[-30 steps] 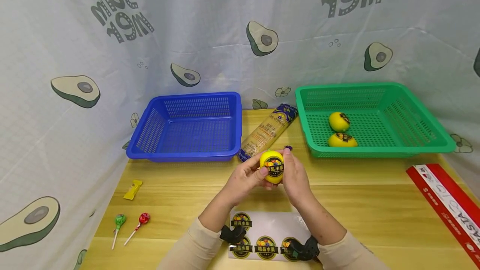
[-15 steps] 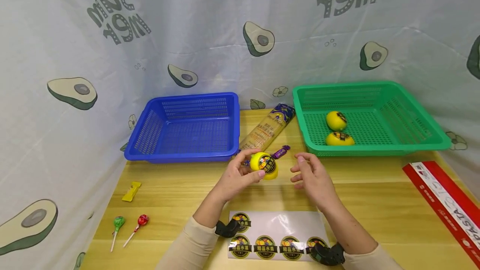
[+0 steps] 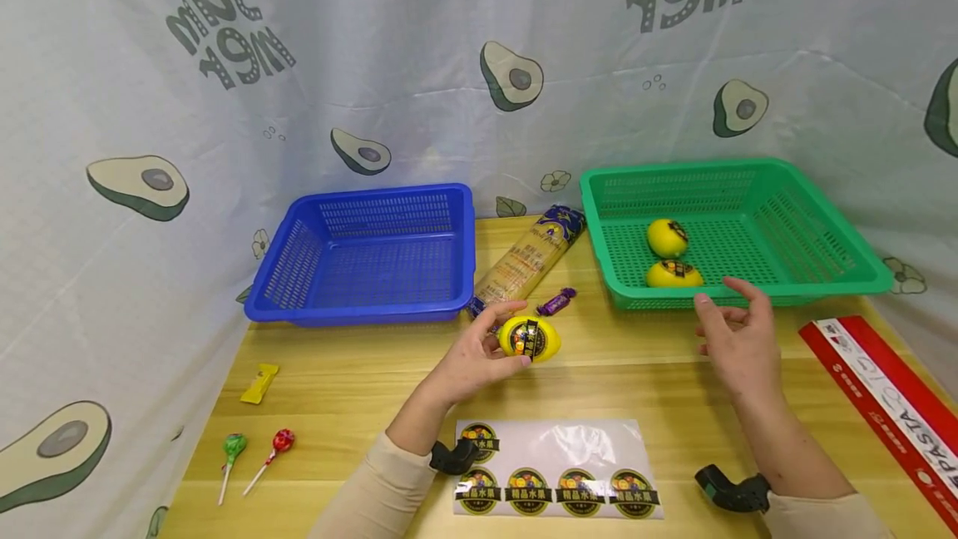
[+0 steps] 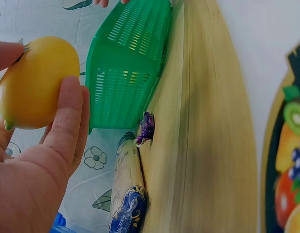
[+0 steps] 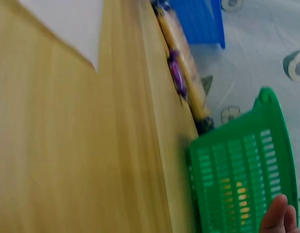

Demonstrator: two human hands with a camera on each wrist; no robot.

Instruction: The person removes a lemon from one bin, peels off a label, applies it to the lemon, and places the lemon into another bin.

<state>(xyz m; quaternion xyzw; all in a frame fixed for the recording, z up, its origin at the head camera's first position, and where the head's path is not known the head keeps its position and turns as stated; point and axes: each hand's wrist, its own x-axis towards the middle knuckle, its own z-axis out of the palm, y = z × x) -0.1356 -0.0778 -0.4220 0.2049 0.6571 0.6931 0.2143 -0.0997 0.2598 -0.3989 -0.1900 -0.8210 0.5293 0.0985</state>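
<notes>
My left hand (image 3: 473, 364) grips a yellow lemon (image 3: 545, 343) above the table, a round black fruit sticker on its side. In the left wrist view the lemon (image 4: 43, 87) sits between thumb and fingers. My right hand (image 3: 741, 343) holds nothing; its fingers are loosely bent at the front rim of the green basket (image 3: 778, 252). Two more stickered lemons lie in that basket, one lemon (image 3: 666, 238) behind the other lemon (image 3: 674, 274). A sticker sheet (image 3: 554, 452) with several round labels lies in front of the hands.
A blue basket (image 3: 359, 306) stands at the back left. Between the baskets lie a pasta packet (image 3: 527, 260) and a purple wrapped candy (image 3: 557, 302). At left are a yellow candy (image 3: 259, 383), a green lollipop (image 3: 234, 446) and a red lollipop (image 3: 283, 440). A red pasta box (image 3: 883, 406) lies right.
My right hand has let go of the lemon and moved right to the green basket's front. The left hand keeps the lemon, now turned on its side, its sticker rotated.
</notes>
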